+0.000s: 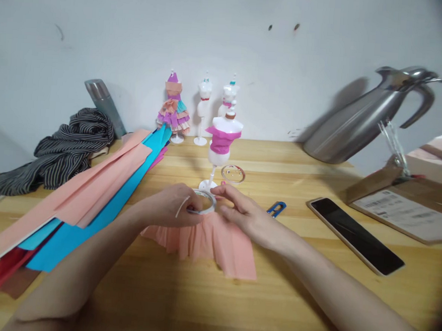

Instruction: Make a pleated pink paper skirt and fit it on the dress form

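My left hand (170,206) is closed around a small white tape roll (205,202), with a short white strip hanging from its fingers. My right hand (240,212) pinches at the roll's right side, fingers pressed together. Both hands hover over a pleated pink paper piece (215,243) lying on the wooden table (211,306). Just behind the hands stands a small white mannequin (222,140) wrapped in magenta paper on a thin stand.
Pink, blue and red paper sheets (86,196) lie at left beside a striped cloth (61,149). Three more mannequins (202,106) stand at the wall. A phone (356,235), blue snips (276,208), clear lid (233,174), steel jug (368,115) and cardboard box (403,203) sit right.
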### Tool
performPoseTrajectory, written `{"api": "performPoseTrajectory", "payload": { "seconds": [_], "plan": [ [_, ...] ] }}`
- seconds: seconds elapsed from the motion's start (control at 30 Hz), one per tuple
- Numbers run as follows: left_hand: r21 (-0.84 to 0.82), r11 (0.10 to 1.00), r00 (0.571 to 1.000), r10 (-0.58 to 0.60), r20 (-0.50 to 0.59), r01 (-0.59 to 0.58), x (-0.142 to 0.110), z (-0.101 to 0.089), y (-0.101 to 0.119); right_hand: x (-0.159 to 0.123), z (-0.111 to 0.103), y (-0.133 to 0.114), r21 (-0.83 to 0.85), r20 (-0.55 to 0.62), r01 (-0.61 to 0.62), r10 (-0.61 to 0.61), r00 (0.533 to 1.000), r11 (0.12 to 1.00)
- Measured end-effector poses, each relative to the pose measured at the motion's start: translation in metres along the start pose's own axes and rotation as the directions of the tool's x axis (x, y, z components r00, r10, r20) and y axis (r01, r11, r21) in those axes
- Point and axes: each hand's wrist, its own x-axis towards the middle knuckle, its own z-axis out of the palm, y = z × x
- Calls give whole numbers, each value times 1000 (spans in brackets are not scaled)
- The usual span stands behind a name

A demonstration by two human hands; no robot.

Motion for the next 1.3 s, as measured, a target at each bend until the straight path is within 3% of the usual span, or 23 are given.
{"api": "performPoseTrajectory", "payload": {
  "seconds": [0.13,0.47,0.83,1.3],
  "plan": [
    [-33,999,1000,-15,-7,15,-2,-6,-1,3,3,2,-67,-124,5,-13,992,998],
    [-94,989,993,-104,62,110,0,-5,-6,2,1,5,-104,-85,-76,67,994,992],
    [-129,985,991,-108,81,118,3,-4,-4,-6,9,-5,-51,19,55,-55,998,997],
    [-119,987,993,-105,62,112,1,-5,5,-1,10,-2,-133,-105,4,-18,994,991]
  ]
}}
